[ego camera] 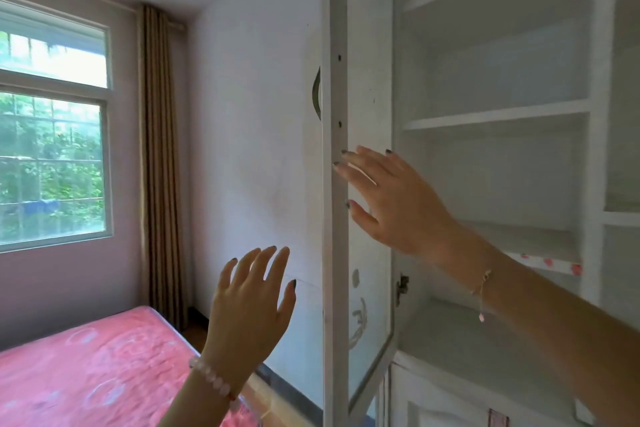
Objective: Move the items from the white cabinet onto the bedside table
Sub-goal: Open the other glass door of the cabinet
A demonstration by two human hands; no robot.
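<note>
The white cabinet point(498, 114) fills the right half of the view, and its shelves show nothing on them. Its glass door point(335, 184) stands open, edge-on toward me. My right hand point(391, 201) has straight fingers whose tips touch the inner edge of that door frame. My left hand point(249, 308) is raised to the left of the door, fingers spread, and touches nothing. No bedside table is in view.
A bed with a pink mattress point(86, 367) lies at the lower left. A window point(52, 121) and a brown curtain point(157, 156) are on the far wall. A dark handle point(316, 94) sits on the door's outer side. Lower cabinet doors point(433, 402) are below.
</note>
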